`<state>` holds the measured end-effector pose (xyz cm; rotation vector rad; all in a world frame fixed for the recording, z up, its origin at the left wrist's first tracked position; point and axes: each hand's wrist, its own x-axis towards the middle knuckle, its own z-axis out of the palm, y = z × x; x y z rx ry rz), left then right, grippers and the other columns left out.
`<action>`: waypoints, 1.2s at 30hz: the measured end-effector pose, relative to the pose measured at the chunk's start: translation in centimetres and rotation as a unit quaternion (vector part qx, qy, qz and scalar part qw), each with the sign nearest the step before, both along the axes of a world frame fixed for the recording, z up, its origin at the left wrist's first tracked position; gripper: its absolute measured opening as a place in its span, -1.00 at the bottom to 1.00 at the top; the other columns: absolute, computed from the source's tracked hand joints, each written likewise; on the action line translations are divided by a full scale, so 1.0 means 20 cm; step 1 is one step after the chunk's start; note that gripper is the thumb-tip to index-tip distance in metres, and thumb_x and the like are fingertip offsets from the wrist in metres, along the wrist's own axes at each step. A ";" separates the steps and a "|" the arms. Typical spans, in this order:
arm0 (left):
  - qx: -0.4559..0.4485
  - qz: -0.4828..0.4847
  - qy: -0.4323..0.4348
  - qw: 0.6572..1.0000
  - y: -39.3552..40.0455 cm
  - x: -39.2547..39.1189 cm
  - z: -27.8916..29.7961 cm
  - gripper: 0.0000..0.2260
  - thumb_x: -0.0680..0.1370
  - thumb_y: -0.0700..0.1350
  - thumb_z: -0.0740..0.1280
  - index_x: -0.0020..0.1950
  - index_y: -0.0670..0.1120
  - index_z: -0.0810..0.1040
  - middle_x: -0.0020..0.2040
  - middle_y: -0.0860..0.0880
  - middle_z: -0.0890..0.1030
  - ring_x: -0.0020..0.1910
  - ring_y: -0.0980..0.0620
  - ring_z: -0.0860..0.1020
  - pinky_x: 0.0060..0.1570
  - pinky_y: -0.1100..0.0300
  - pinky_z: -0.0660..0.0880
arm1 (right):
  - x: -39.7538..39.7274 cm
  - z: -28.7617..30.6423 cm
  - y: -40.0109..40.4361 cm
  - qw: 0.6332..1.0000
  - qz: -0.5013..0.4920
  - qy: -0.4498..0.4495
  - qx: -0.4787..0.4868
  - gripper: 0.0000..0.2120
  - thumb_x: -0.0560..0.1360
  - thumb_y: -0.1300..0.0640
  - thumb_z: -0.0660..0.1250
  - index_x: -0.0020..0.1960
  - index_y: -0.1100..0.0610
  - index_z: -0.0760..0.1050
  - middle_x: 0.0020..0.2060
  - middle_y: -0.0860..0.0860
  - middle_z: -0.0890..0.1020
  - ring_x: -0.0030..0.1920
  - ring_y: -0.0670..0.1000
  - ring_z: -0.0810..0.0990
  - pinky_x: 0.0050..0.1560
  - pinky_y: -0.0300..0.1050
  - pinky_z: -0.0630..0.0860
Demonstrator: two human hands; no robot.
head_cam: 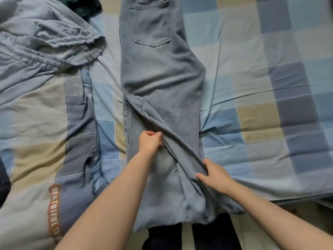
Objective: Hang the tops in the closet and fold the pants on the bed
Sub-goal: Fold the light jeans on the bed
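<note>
Presently, left hand (150,142): fingers curled, pinching a raised fold of the jeans (160,83) near the leg's middle. Right hand (214,175): thumb and fingers closed on the same fold, lower and to the right, near the jeans' right edge. The fold runs on a diagonal between the two hands.

Jeans: light blue denim, laid flat on the bed (270,69), one leg stacked on the other, back pocket (150,24) uppermost at the far end, hems at the near edge and hanging slightly over it. Long axis runs straight away from the person; both hands sit on the near half, so the waist lies well beyond them. Left hand is the farther up the leg, hence nearer the waist. Judgement: any lengthwise fold would carry the near end away from the person, toward the pocket.

Grey pants (54,38): elastic waist, crumpled, far left, apart from the jeans.

Quilt (36,123): patchwork, left. Label (54,213) on it reads in part "BEAUTIFUL"; the rest cannot be read.

No brand legible on the jeans.
</note>
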<state>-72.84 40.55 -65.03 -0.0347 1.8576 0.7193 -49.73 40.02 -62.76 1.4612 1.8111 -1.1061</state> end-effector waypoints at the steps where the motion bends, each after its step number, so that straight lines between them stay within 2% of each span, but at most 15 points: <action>1: 0.002 -0.020 -0.040 0.999 -0.04 0.03 0.03 -0.76 0.55 -0.05 0.37 0.10 -0.17 0.48 -0.15 -0.08 0.61 -0.28 0.00 0.60 -0.30 0.28 0.47 | 0.01 0.05 -0.09 0.998 0.028 -0.017 0.055 -0.76 0.55 -0.02 0.26 0.08 0.10 0.31 0.08 0.12 0.58 0.10 0.18 0.55 -0.03 -0.03 0.40; 3: 0.010 -0.042 -0.124 0.991 -0.12 0.05 0.08 -0.67 0.53 0.16 0.34 0.08 -0.08 0.52 -0.06 -0.03 0.65 -0.17 0.01 0.65 -0.14 0.16 0.48 | -0.02 0.15 -0.27 0.991 0.036 0.024 0.128 -0.86 0.56 0.07 0.20 0.08 0.06 0.29 0.06 0.10 0.56 0.09 0.20 0.54 -0.04 0.01 0.40; 5: 0.018 -0.044 -0.186 0.981 -0.21 0.05 0.12 -0.55 0.44 0.28 0.39 0.12 -0.04 0.56 -0.03 0.00 0.68 -0.11 0.00 0.65 -0.09 0.09 0.53 | -0.06 0.25 -0.46 0.987 0.074 0.119 0.082 -0.61 0.55 0.12 0.18 0.36 0.03 0.28 0.15 0.07 0.52 0.15 0.15 0.52 0.11 -0.01 0.43; 7: 0.012 -0.045 -0.192 0.980 -0.33 0.06 0.14 -0.55 0.42 0.17 0.48 0.19 -0.06 0.57 0.02 0.00 0.70 -0.01 -0.03 0.66 0.03 0.01 0.58 | -0.10 0.32 -0.61 0.974 0.137 0.172 -0.059 -0.41 0.55 0.02 0.21 0.53 -0.01 0.09 0.26 0.05 0.45 0.25 0.10 0.46 0.25 -0.06 0.39; 9: -0.011 -0.055 -0.128 0.990 -0.47 0.07 0.13 -0.66 0.47 -0.15 0.47 0.22 -0.17 0.58 0.02 -0.07 0.70 0.00 -0.08 0.66 0.07 -0.01 0.58 | -0.14 0.36 -0.63 0.962 0.118 0.179 -0.169 -0.45 0.52 -0.02 0.26 0.47 0.04 0.25 0.27 0.07 0.52 0.25 0.07 0.49 0.29 -0.06 0.40; 11: -0.032 -0.049 -0.083 0.995 -0.62 0.06 0.10 -0.74 0.51 -0.32 0.36 0.19 -0.27 0.57 -0.05 -0.15 0.68 -0.17 -0.06 0.65 -0.15 0.11 0.62 | -0.14 0.32 -0.53 0.969 0.015 0.192 -0.155 -0.69 0.51 0.06 0.29 0.23 0.12 0.53 0.10 0.05 0.65 0.10 0.01 0.59 0.18 -0.14 0.47; 13: -0.049 -0.011 -0.079 0.996 -0.74 0.03 0.09 -0.84 0.55 -0.31 0.31 0.12 -0.26 0.55 -0.15 -0.16 0.63 -0.32 -0.03 0.59 -0.37 0.19 0.59 | -0.11 0.21 -0.37 0.979 -0.117 0.161 -0.046 -0.82 0.52 0.20 0.28 0.08 0.15 0.60 -0.02 0.08 0.68 -0.02 0.01 0.61 0.08 -0.18 0.47; 15: -0.048 0.051 -0.095 0.993 -0.81 -0.01 0.08 -0.96 0.59 -0.25 0.28 0.02 -0.21 0.51 -0.09 -0.19 0.60 -0.23 -0.06 0.58 -0.27 0.11 0.62 | -0.05 0.08 -0.19 0.957 -0.266 0.115 0.033 -0.83 0.54 0.28 0.24 0.09 0.22 0.53 -0.05 0.20 0.64 -0.08 0.15 0.62 0.06 -0.01 0.54; 18: -0.029 0.095 -0.087 0.991 -0.86 -0.03 0.05 -0.92 0.63 -0.23 0.24 -0.05 -0.15 0.49 -0.01 -0.20 0.57 -0.10 -0.09 0.56 -0.12 0.03 0.56 | -0.04 -0.08 -0.03 0.903 -0.420 0.093 0.004 -0.84 0.57 0.24 0.23 0.12 0.27 0.46 -0.09 0.19 0.58 -0.23 0.11 0.62 -0.13 0.09 0.63; 21: -0.022 0.089 -0.080 0.993 -0.86 -0.03 0.03 -0.92 0.58 -0.30 0.28 0.05 -0.18 0.50 -0.01 -0.20 0.59 -0.03 -0.14 0.57 -0.19 0.05 0.60 | -0.09 -0.20 0.01 0.922 -0.376 0.088 -0.041 -0.78 0.51 0.05 0.36 0.02 0.19 0.47 -0.20 0.08 0.56 -0.18 0.09 0.56 -0.01 0.11 0.61; 23: -0.026 0.049 -0.079 0.995 -0.86 -0.02 0.03 -0.85 0.51 -0.35 0.35 0.03 -0.17 0.51 -0.06 -0.16 0.61 -0.10 -0.09 0.60 -0.27 0.12 0.60 | -0.11 -0.23 -0.02 0.936 -0.339 0.081 -0.052 -0.75 0.46 -0.02 0.41 -0.11 0.12 0.41 -0.31 0.03 0.49 -0.28 0.04 0.48 -0.10 0.01 0.57; 26: -0.063 -0.037 -0.110 0.991 -0.89 0.04 0.03 -0.81 0.47 -0.39 0.37 -0.06 -0.12 0.51 -0.15 -0.09 0.59 -0.20 -0.01 0.58 -0.12 0.11 0.55 | -0.11 -0.24 -0.10 0.962 -0.266 0.056 0.000 -0.63 0.44 -0.05 0.42 0.01 0.10 0.30 -0.24 0.01 0.48 -0.25 0.05 0.43 -0.19 -0.09 0.36; 29: -0.058 -0.058 -0.131 0.988 -0.92 0.08 0.02 -0.77 0.48 -0.47 0.25 -0.08 -0.15 0.50 -0.15 -0.10 0.56 -0.13 -0.05 0.56 -0.15 0.15 0.57 | -0.09 -0.21 -0.18 0.957 -0.269 0.099 0.051 -0.66 0.46 0.01 0.39 0.09 0.04 0.28 -0.24 0.00 0.53 -0.18 0.07 0.49 -0.17 -0.11 0.35; 33: -0.040 -0.069 -0.117 0.990 -0.94 0.08 0.02 -0.74 0.45 -0.54 0.13 -0.21 -0.20 0.42 -0.40 -0.06 0.52 -0.46 0.11 0.53 -0.48 0.27 0.48 | -0.06 -0.10 -0.22 0.897 -0.382 0.191 -0.116 -0.60 0.50 0.16 0.38 0.22 0.00 0.25 -0.17 0.10 0.57 -0.16 0.01 0.49 -0.23 -0.18 0.41; 36: -0.043 -0.087 -0.124 0.988 -0.94 0.08 0.02 -0.72 0.44 -0.56 0.12 -0.19 -0.19 0.42 -0.51 0.03 0.56 -0.52 0.14 0.54 -0.50 0.30 0.46 | -0.01 -0.06 -0.30 0.894 -0.340 0.176 -0.233 -0.81 0.53 0.14 0.36 0.08 0.14 0.40 -0.23 0.15 0.46 -0.31 -0.01 0.38 -0.32 -0.18 0.25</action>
